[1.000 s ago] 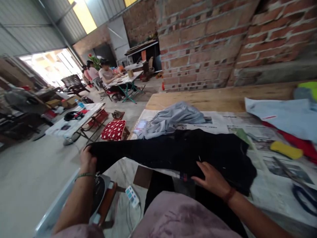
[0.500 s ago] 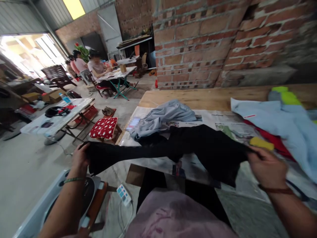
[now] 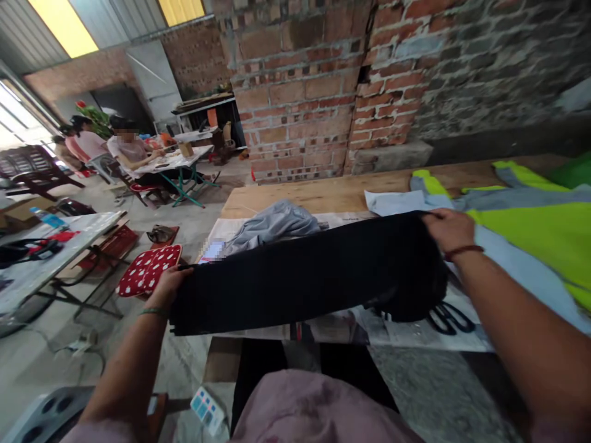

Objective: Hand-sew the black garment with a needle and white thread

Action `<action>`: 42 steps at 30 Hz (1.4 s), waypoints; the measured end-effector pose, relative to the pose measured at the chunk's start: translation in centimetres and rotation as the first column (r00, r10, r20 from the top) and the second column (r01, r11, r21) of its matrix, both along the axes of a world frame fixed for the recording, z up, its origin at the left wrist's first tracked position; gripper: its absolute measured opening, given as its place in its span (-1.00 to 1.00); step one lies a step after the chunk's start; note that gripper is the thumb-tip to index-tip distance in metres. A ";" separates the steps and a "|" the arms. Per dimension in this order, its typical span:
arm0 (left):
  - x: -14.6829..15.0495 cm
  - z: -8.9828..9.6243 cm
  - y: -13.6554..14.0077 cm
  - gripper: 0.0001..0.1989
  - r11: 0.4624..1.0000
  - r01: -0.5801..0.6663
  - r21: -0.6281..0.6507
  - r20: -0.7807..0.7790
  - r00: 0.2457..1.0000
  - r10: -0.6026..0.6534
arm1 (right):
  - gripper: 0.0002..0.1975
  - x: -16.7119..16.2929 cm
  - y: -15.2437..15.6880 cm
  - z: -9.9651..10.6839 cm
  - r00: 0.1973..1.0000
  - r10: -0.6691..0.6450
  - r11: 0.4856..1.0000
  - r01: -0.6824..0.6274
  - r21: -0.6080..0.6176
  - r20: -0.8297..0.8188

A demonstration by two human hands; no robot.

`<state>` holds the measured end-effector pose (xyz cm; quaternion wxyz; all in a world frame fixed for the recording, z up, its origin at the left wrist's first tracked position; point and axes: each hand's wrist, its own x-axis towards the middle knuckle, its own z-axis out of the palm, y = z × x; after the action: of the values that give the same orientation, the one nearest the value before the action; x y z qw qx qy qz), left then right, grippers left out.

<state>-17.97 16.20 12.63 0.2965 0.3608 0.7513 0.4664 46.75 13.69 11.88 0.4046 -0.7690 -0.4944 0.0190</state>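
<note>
A long black piece of clothing [image 3: 295,277], which looks like folded trousers, is stretched between my hands above the table. My left hand [image 3: 173,280] pinches its left end near the table's corner. At the upper right end, my right hand [image 3: 450,231] grips the cloth's edge. Behind the black cloth lies a crumpled grey garment [image 3: 277,224], partly covered by it. A phone-like blurred item [image 3: 213,250] sits at the grey garment's left. Black scissor handles [image 3: 450,318] show below the right end of the cloth.
Newspaper [image 3: 341,329] covers the wooden table [image 3: 258,200]. Yellow-green and grey garments [image 3: 535,234] lie at the right. A red dotted stool [image 3: 150,267] stands left of the table, a power strip [image 3: 207,409] below. People sit at a folding table [image 3: 184,157] farther back.
The black cloth has gone from bunched and sagging to spread out fairly straight. My right hand has risen with its end. The view has turned right, showing more yellow-green clothing.
</note>
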 end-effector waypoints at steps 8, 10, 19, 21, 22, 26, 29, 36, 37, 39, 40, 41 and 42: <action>1.7 -5.0 1.1 -0.76 0.992 -0.073 -0.102 -0.417 0.908 0.024 | -0.73 -4.3 1.1 -4.7 0.965 0.123 0.992 -0.122 -0.015 0.234; 2.0 -5.9 0.6 -0.65 0.999 -0.052 -0.014 -0.601 0.799 0.033 | -0.76 -5.1 -1.3 -5.9 0.947 0.185 0.982 -0.186 -0.023 0.262; 13.4 -12.0 -7.4 -0.71 0.479 0.821 -0.311 -0.734 0.113 -0.670 | -0.67 -8.3 -9.5 -13.4 0.815 0.391 0.917 -0.307 -0.254 0.427; 15.3 -13.3 -8.1 -0.75 0.526 0.761 -0.379 -0.741 0.091 -0.666 | -0.72 -7.4 -9.8 -14.6 0.791 0.376 0.921 -0.261 -0.290 0.483; 15.7 -13.8 -8.1 -0.77 0.549 0.740 -0.388 -0.739 0.106 -0.665 | -0.75 -6.7 -9.9 -15.0 0.775 0.376 0.921 -0.252 -0.297 0.508; 15.3 -14.1 -6.9 -0.78 0.533 0.793 -0.294 -0.631 0.258 -0.731 | -0.76 -3.4 -10.9 -14.7 0.723 0.375 0.927 -0.301 -0.224 0.581; 14.3 -13.0 -5.8 -0.77 0.494 0.839 -0.227 -0.446 0.361 -0.819 | -0.76 -1.1 -11.7 -13.2 0.729 0.305 0.948 -0.293 -0.123 0.612; 12.5 -9.6 -4.9 -0.78 0.479 0.861 -0.173 0.093 0.498 -0.862 | -0.80 1.4 -12.8 -10.3 0.765 0.174 0.969 -0.245 0.030 0.620; 12.3 -9.5 -4.9 -0.76 0.468 0.869 -0.161 0.134 0.489 -0.862 | -0.79 0.9 -12.9 -10.0 0.769 0.194 0.963 -0.266 0.029 0.609; 12.3 -9.6 -5.2 -0.70 0.474 0.864 -0.169 0.173 0.500 -0.849 | -0.79 -1.1 -12.8 -9.5 0.773 0.224 0.948 -0.314 0.051 0.593; 12.4 -9.8 -5.4 -0.66 0.492 0.852 -0.181 0.179 0.520 -0.835 | -0.80 -2.5 -12.7 -9.3 0.763 0.253 0.936 -0.349 0.050 0.595; 12.5 -10.0 -5.6 -0.63 0.511 0.840 -0.185 0.184 0.540 -0.821 | -0.81 -4.1 -12.5 -9.3 0.739 0.297 0.917 -0.398 0.035 0.604; 12.7 -10.3 -5.8 -0.59 0.529 0.830 -0.178 0.190 0.556 -0.809 | -0.82 -5.9 -12.2 -9.4 0.703 0.358 0.891 -0.454 0.000 0.615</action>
<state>-5.27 10.40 2.37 0.5540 0.6111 0.5325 0.1898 40.89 1.50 2.49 0.2699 -0.5735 -0.7537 -0.1737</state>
